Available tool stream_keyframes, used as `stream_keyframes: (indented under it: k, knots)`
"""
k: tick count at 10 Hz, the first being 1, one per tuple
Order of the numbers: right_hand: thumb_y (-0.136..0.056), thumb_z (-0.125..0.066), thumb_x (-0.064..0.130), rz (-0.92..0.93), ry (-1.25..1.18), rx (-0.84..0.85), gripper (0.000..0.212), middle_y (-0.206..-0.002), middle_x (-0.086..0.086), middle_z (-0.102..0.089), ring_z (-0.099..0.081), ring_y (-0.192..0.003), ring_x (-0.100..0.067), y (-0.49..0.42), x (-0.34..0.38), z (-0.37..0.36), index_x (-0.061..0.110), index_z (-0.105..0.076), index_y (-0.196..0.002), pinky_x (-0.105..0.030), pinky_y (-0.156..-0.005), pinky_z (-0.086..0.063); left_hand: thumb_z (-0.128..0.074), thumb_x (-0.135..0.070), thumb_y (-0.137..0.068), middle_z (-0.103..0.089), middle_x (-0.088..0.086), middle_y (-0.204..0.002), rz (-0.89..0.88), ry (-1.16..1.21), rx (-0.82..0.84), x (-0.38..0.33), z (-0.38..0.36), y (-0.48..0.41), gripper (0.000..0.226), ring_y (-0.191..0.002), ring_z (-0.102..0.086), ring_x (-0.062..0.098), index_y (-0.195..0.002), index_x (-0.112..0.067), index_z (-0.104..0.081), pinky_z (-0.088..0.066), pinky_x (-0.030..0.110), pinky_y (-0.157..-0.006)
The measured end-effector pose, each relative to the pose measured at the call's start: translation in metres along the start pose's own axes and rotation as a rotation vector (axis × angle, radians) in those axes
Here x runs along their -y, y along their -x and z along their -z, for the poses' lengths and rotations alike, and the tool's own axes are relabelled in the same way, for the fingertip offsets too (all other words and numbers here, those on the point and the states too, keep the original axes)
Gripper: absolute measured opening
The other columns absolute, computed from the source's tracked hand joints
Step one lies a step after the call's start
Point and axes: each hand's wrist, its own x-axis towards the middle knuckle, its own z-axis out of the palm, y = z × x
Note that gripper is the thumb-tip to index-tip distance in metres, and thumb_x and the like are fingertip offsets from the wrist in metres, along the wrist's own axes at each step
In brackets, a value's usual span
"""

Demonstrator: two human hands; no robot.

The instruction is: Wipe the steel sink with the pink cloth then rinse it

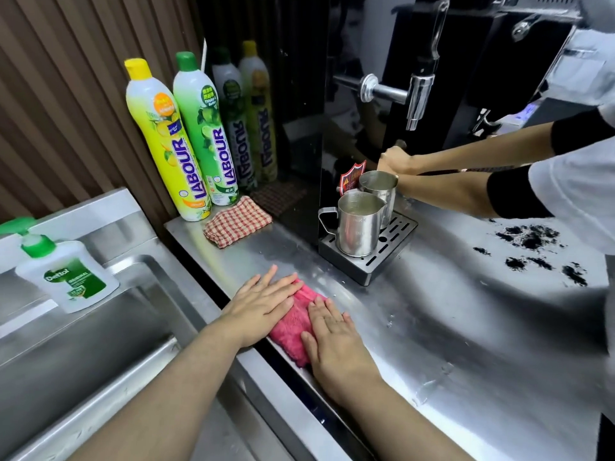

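The pink cloth (296,322) lies folded on the steel counter (449,327), right beside the counter's left edge. My left hand (263,302) presses flat on the cloth's left part with straight fingers. My right hand (332,334) lies flat on its right part, fingers straight too. The steel sink (83,344) is to the left of the counter, lower down, with a narrow dark gap between them.
A Dettol pump bottle (63,274) stands on the sink rim. Two dish-soap bottles (186,141) and a checked cloth (237,221) sit at the back. Two steel jugs (357,224) stand on a dispenser's drip tray. Another person's arms (466,181) reach in from the right. Dark grounds (532,242) are scattered on the counter.
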Motion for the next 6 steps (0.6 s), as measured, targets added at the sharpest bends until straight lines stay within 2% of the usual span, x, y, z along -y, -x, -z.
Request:
stream_keyframes:
  k: [1,2,3,4,5,6]
  knots:
    - [-0.069,0.018,0.052,0.001,0.029,0.018,0.092,-0.159,-0.002,0.001,0.008,-0.145,-0.014,-0.001,0.000,-0.003,0.015,-0.002,-0.150,-0.025,-0.107,0.017,0.014,-0.066,-0.074,0.003,-0.031,-0.149,0.016,-0.028,0.003,-0.003,0.001,0.000,0.073,-0.136,0.021,-0.002,-0.142,-0.048,-0.005,0.010,0.029,-0.115]
    - [-0.074,0.015,0.053,-0.016,0.051,0.054,0.087,-0.159,-0.003,0.001,0.008,-0.145,-0.014,-0.002,0.000,-0.002,0.014,-0.002,-0.150,-0.025,-0.107,0.014,0.004,-0.061,-0.084,0.002,-0.029,-0.151,0.049,-0.080,0.042,-0.008,0.006,0.002,0.061,-0.137,0.020,0.002,-0.143,-0.046,-0.004,0.012,0.030,-0.113]
    - [-0.100,-0.013,0.043,-0.033,0.058,0.098,0.059,-0.159,-0.003,0.001,0.008,-0.145,-0.014,-0.003,0.000,0.003,0.014,-0.002,-0.150,-0.027,-0.112,0.010,-0.011,-0.047,-0.098,0.002,-0.025,-0.153,0.101,-0.086,0.074,-0.011,0.008,0.002,0.046,-0.141,0.019,0.010,-0.144,-0.045,-0.005,0.013,0.034,-0.113]
    - [-0.101,-0.023,0.040,-0.042,-0.024,0.127,0.057,-0.159,-0.002,-0.006,0.002,-0.145,-0.013,0.000,0.001,0.012,0.015,-0.008,-0.150,-0.030,-0.116,0.005,-0.019,-0.045,-0.099,-0.005,-0.016,-0.156,0.148,-0.031,-0.009,-0.018,0.011,0.014,0.049,-0.143,0.013,0.013,-0.146,-0.040,-0.007,0.008,0.037,-0.115]
    - [-0.100,-0.030,0.038,-0.024,-0.043,0.033,0.053,-0.156,-0.004,-0.022,-0.015,-0.144,-0.015,0.009,0.005,0.018,0.017,-0.022,-0.148,-0.033,-0.118,-0.008,-0.034,-0.042,-0.096,-0.028,-0.010,-0.152,0.133,0.129,-0.191,-0.014,0.011,0.054,0.047,-0.143,-0.009,0.013,-0.142,-0.032,-0.031,-0.006,0.035,-0.115]
    - [-0.093,-0.042,0.035,0.099,-0.058,-0.149,0.050,-0.147,-0.005,-0.040,-0.036,-0.136,-0.018,0.042,0.020,0.006,0.019,-0.040,-0.141,-0.026,-0.114,-0.019,-0.034,-0.054,-0.079,-0.056,-0.007,-0.128,0.100,0.321,-0.324,-0.008,0.000,0.120,0.054,-0.125,-0.046,0.013,-0.119,-0.027,-0.058,-0.028,0.020,-0.102]
